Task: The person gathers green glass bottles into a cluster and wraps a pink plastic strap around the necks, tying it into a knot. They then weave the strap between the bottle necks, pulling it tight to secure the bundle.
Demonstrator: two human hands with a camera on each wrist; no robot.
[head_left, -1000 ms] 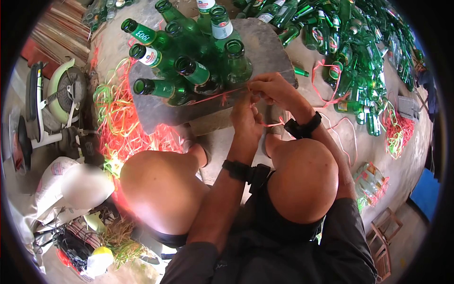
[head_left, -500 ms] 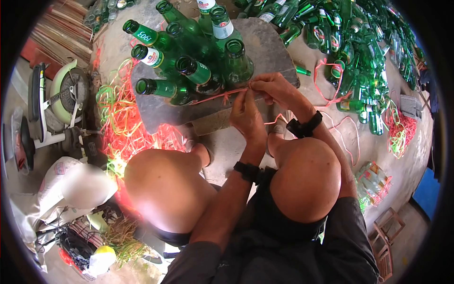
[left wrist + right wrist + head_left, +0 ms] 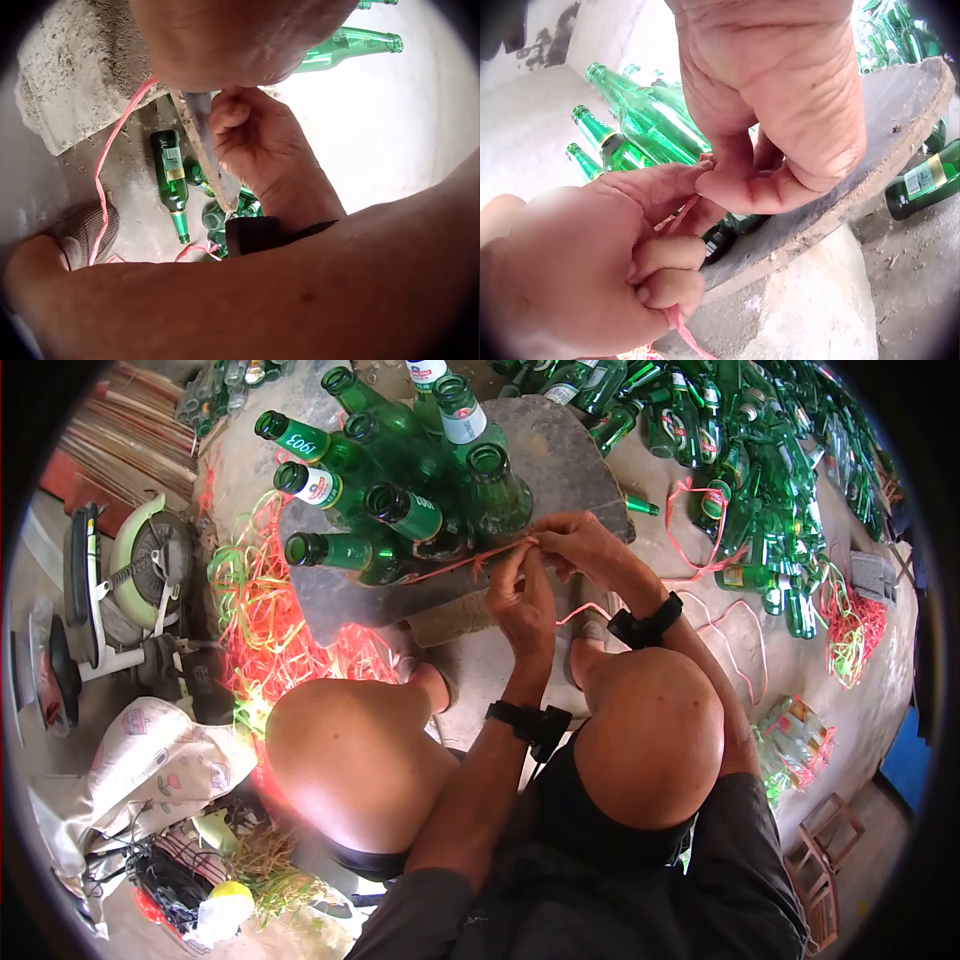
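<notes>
A cluster of green glass bottles (image 3: 420,525) stands on a grey round-edged slab (image 3: 335,605). Pink plastic string (image 3: 445,569) runs low along the near side of the cluster, with a small knot partway. At the cluster's right corner, my left hand (image 3: 522,610) pinches this string between thumb and forefinger. My right hand (image 3: 592,552) pinches it at the same spot, fingertips against the left ones. In the right wrist view a string tail (image 3: 684,331) hangs below the curled left fingers. The fingers partly hide the crossing of the strands.
Many loose green bottles (image 3: 740,490) lie heaped on the floor at right. Tangled red and green string (image 3: 260,620) spreads at left, near a wheeled frame (image 3: 130,580). A concrete block (image 3: 82,67) is under the slab. One bottle (image 3: 171,180) lies on the floor beside it.
The left hand has moved up slightly and its fingertips have come together with the right hand's at the string. The right hand has stayed nearly in place; the bottles stand as before.
</notes>
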